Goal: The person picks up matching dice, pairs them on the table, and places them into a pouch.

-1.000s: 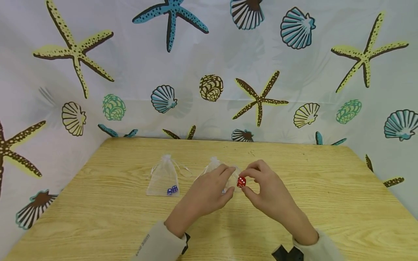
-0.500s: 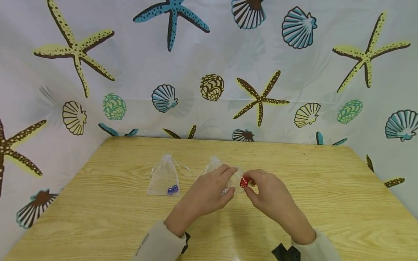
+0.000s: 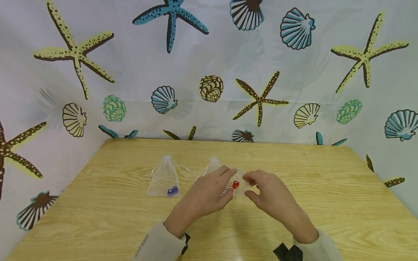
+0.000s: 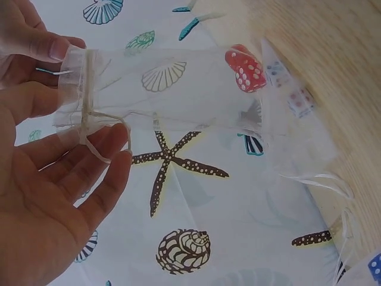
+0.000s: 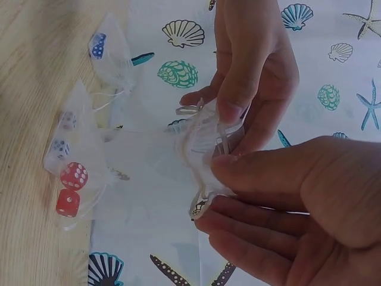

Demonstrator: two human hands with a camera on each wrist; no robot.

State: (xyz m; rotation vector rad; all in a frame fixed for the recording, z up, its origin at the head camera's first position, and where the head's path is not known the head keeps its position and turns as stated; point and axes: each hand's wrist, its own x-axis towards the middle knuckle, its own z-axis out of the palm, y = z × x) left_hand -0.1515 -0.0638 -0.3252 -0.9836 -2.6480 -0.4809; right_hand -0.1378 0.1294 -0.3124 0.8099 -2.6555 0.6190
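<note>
My left hand (image 3: 205, 188) pinches the mouth of a sheer white drawstring bag (image 4: 172, 89), thumb on one side and fingers behind. Opposite it, my right hand (image 3: 271, 192) holds the other side of the mouth, its thumb (image 5: 244, 170) against the mesh. Two red dice (image 5: 71, 190) with white dots lie together at the bag's bottom end, away from both hands. The cord loops over the left fingers (image 4: 110, 161) in the left wrist view. Seen from the head, the left hand covers part of the bag behind it.
On the wooden table (image 3: 310, 203), a sheer bag (image 3: 164, 177) with blue dice (image 3: 173, 190) lies at the left. Another bag (image 3: 212, 166), partly behind my left hand, holds pale dice (image 5: 62, 146). A shell-printed cloth (image 3: 196, 65) encloses the table's back and sides.
A red die was between my right fingertips; they have let it go, and it now lies in the bag, lower and to the left. The left hand has barely moved.
</note>
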